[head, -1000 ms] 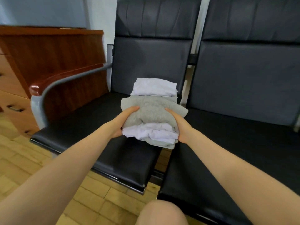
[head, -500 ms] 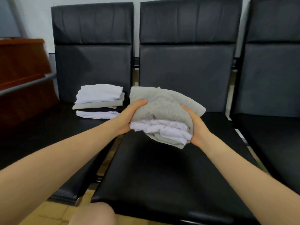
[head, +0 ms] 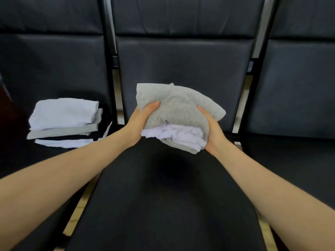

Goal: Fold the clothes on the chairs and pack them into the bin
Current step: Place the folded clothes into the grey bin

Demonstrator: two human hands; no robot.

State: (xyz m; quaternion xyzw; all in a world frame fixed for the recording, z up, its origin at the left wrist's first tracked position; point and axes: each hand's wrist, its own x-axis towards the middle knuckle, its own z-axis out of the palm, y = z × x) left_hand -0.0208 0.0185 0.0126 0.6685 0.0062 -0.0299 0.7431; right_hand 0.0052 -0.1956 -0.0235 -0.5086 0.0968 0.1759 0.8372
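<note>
A folded bundle of clothes [head: 174,107], grey on the outside with white layers in the middle, hangs in the air above the middle black chair seat [head: 163,196]. My left hand [head: 139,122] grips its left side, thumb on top. My right hand [head: 212,131] grips its right side, fingers underneath. A second stack of folded clothes [head: 63,122], white on top, then grey, black and white, lies on the left chair seat. No bin is in view.
Three black padded chairs stand side by side, with the left chair [head: 50,60] and the right chair [head: 299,87] flanking the middle one. Light wooden floor [head: 79,209] shows in the gaps between seats.
I have carried the bundle to the right, away from the stack on the left chair to above the middle seat. The view followed, and the wooden cabinet and armrest left the frame.
</note>
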